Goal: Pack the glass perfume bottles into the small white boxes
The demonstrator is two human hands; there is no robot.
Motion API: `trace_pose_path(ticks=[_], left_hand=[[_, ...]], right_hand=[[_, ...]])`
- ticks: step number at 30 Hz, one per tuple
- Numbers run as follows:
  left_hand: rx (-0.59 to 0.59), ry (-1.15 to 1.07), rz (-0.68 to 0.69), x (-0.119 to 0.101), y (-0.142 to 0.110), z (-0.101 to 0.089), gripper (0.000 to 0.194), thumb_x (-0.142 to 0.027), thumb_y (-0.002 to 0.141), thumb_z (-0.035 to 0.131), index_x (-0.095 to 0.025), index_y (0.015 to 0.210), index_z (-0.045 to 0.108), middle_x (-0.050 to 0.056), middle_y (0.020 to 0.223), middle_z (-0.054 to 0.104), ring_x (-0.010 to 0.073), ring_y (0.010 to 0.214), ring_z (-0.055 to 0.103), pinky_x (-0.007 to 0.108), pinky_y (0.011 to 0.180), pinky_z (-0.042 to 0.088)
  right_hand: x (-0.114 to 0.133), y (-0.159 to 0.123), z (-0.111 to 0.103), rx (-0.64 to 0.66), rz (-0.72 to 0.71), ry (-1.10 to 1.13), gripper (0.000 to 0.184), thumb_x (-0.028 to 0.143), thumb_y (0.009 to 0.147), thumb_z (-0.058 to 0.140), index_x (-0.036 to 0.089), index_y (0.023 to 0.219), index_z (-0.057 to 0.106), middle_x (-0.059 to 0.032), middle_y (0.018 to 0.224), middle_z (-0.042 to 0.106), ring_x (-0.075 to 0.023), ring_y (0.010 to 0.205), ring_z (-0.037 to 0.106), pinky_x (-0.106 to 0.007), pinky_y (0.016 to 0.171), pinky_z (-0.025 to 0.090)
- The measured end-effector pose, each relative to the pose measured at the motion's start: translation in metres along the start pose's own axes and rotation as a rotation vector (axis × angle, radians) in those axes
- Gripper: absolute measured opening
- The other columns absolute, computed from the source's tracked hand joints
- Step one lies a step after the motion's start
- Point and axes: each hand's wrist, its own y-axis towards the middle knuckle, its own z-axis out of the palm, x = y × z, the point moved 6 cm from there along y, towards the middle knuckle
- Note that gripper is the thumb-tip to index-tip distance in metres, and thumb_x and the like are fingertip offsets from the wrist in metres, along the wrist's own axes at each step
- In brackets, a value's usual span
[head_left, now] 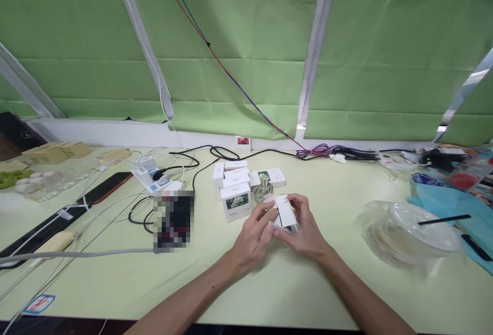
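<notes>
Between my two hands is a small white box, held above the table, with a flap at its top partly raised. My left hand has its fingers closed against the box's left side and top. My right hand wraps round the right side, thumb underneath. Just beyond them stands a small bottle with a gold-green cap. Left of it, several white boxes stand in a row, the front one bearing a white-flower picture. Another white box lies flat behind the bottle.
A pixelated dark object and a power strip with tangled cables lie to the left. A lidded plastic bowl in a bag sits at right, near blue sheeting. Black cables run along the back edge.
</notes>
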Motion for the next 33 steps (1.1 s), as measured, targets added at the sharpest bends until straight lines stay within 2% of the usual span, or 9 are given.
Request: trace_pose_path(ticks=[5,10,19,24,33], left_hand=[[0.013,-0.010,-0.005,0.0018,-0.0022,0.0018,0.040,-0.031,0.106,0.030,-0.022,0.133,0.058,0.014,0.134,0.052,0.0236,0.119,0.058,0.039,0.097,0.053],[0.039,0.000,-0.020,0.0034,-0.0034,0.0027,0.039,-0.032,0.106,0.032,-0.021,0.132,0.058,0.015,0.136,0.052,0.0238,0.120,0.058,0.038,0.096,0.054],[0.024,0.043,0.058,0.0027,-0.0045,0.0035,0.042,-0.033,0.104,0.036,-0.024,0.143,0.050,0.017,0.143,0.051,0.0270,0.122,0.058,0.045,0.099,0.053],[0.027,0.056,0.062,0.0011,-0.0040,0.0026,0.043,-0.033,0.104,0.036,-0.024,0.144,0.050,0.017,0.142,0.052,0.0265,0.117,0.061,0.044,0.097,0.055],[0.023,0.042,0.073,0.0013,-0.0051,0.0041,0.044,-0.032,0.104,0.038,-0.024,0.146,0.047,0.017,0.143,0.052,0.0268,0.123,0.059,0.045,0.100,0.054]], right_hand=[[-0.0008,0.0000,-0.0005,-0.001,0.007,-0.006,0.066,0.027,0.075,0.081,0.028,0.124,0.037,-0.0074,0.118,0.054,-0.0236,0.105,0.062,-0.042,0.093,0.055],[-0.0024,-0.0006,-0.0017,-0.011,0.005,-0.013,0.066,0.027,0.075,0.080,0.028,0.125,0.037,-0.0069,0.117,0.055,-0.0234,0.104,0.062,-0.042,0.094,0.055],[-0.0009,-0.0006,-0.0030,-0.022,0.016,-0.023,0.067,0.027,0.074,0.079,0.028,0.124,0.036,-0.0088,0.120,0.054,-0.0245,0.108,0.061,-0.044,0.097,0.054],[-0.0004,-0.0002,-0.0032,-0.028,0.009,-0.031,0.065,0.027,0.074,0.079,0.028,0.124,0.036,-0.0079,0.118,0.054,-0.0239,0.106,0.062,-0.044,0.096,0.056],[-0.0023,-0.0004,-0.0029,-0.018,0.022,-0.012,0.068,0.028,0.074,0.081,0.028,0.124,0.035,-0.0092,0.123,0.053,-0.0244,0.110,0.062,-0.044,0.097,0.055]])
